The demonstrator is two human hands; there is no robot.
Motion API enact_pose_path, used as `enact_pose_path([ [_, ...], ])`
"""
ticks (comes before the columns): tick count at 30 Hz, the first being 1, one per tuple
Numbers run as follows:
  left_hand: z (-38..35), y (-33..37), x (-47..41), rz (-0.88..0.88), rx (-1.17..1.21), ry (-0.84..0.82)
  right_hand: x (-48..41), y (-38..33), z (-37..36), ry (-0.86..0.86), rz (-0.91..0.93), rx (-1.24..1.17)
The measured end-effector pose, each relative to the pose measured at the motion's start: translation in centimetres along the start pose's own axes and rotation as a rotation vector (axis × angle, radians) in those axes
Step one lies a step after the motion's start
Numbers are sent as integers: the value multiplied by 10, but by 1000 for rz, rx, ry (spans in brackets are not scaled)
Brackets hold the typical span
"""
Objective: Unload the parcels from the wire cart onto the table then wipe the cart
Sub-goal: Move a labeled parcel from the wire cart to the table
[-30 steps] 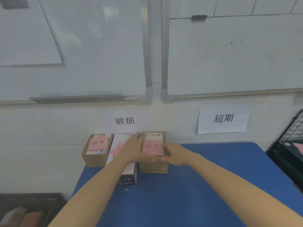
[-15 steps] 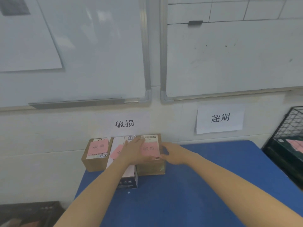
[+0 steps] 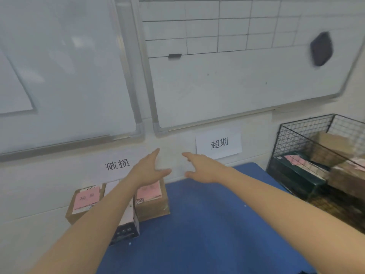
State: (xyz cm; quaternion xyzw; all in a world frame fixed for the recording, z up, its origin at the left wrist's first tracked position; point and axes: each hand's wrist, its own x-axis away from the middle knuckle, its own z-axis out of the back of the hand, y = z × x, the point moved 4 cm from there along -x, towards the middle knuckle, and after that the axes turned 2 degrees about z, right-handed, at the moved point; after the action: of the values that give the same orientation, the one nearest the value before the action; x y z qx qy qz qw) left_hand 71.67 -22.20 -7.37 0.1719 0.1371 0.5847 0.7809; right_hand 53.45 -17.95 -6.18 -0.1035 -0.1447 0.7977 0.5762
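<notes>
Three parcels stand in a row at the far left corner of the blue surface [image 3: 197,224], against the wall. They are a left brown carton [image 3: 85,202] with a pink label, a white box [image 3: 128,220] mostly hidden under the left forearm, and a right brown carton [image 3: 152,202], also pink-labelled.

More parcels lie in the wire cart [image 3: 304,135] beside the surface's right edge, among them a dark green box [image 3: 296,173] and a tan carton [image 3: 333,145].

Both hands are empty with fingers spread. The left hand [image 3: 147,171] hovers above the right brown carton, and the right hand [image 3: 201,169] is over the far edge.

Likely risks:
- The left forearm crosses low over the white box, so a swing toward the cart could drag that box out of the row.
- The left brown carton sits near the left edge, where a nudge could tip it off.
</notes>
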Motion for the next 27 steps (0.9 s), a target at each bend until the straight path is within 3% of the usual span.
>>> enact_pose_path([
  [6, -11, 91, -2, -9, -152, -84, 71, 60, 57, 55, -54, 123],
  [12, -56, 230, 2, -76, -212, -169, 172, 153, 118, 91, -108, 213],
  [20, -103, 411, -2, -123, -124, -153, 310, 286, 205, 153, -169, 240],
  [27, -154, 518, -23, -205, -86, -173, 370, 389, 239, 160, -280, 217],
])
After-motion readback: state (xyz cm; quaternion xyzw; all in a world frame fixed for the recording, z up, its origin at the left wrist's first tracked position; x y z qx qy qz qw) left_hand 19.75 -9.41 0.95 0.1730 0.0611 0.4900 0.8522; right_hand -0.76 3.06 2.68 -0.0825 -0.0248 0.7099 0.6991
